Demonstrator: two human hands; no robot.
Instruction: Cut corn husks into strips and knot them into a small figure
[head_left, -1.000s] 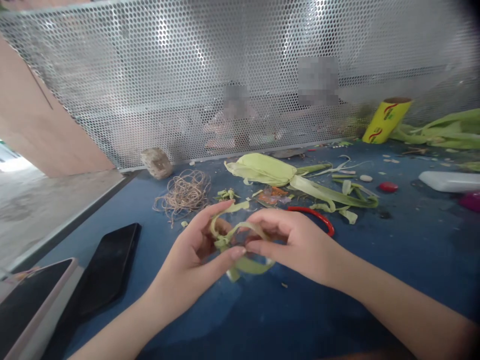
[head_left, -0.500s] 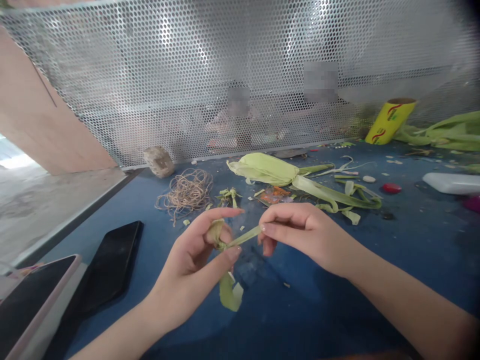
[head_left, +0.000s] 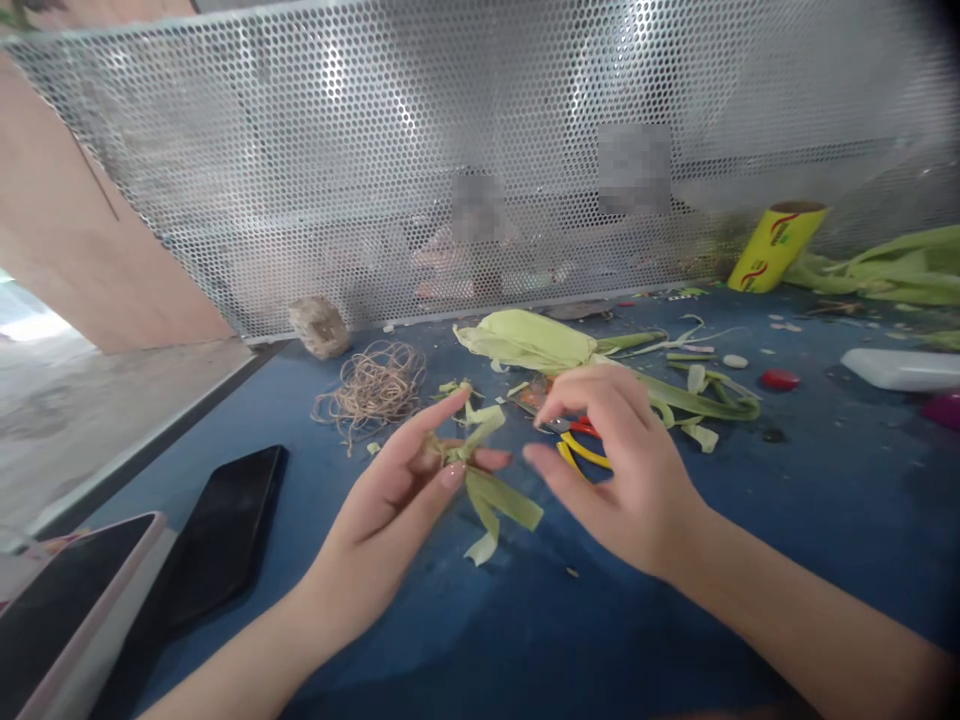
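Observation:
My left hand point(head_left: 409, 490) pinches a knotted bundle of pale green husk strips point(head_left: 480, 480) between thumb and fingers; the strip ends hang down and stick up from the pinch. My right hand point(head_left: 611, 470) hovers just to the right of it with fingers spread and curved, holding nothing. Under the right hand's fingers lie small scissors with yellow and red handles point(head_left: 581, 447) on the blue table point(head_left: 787, 500).
A large green husk point(head_left: 532, 340) with long strips lies behind the hands. A coil of tan twine point(head_left: 373, 383) and a stone point(head_left: 319, 325) sit at the back left. Two dark phones point(head_left: 217, 535) lie left. A yellow tube point(head_left: 776, 245), a perforated metal screen point(head_left: 450, 150).
My right hand has let go of the strip it was pulling and opened. The loop has been drawn tight into a knot in my left hand. The scissors now show under my right hand.

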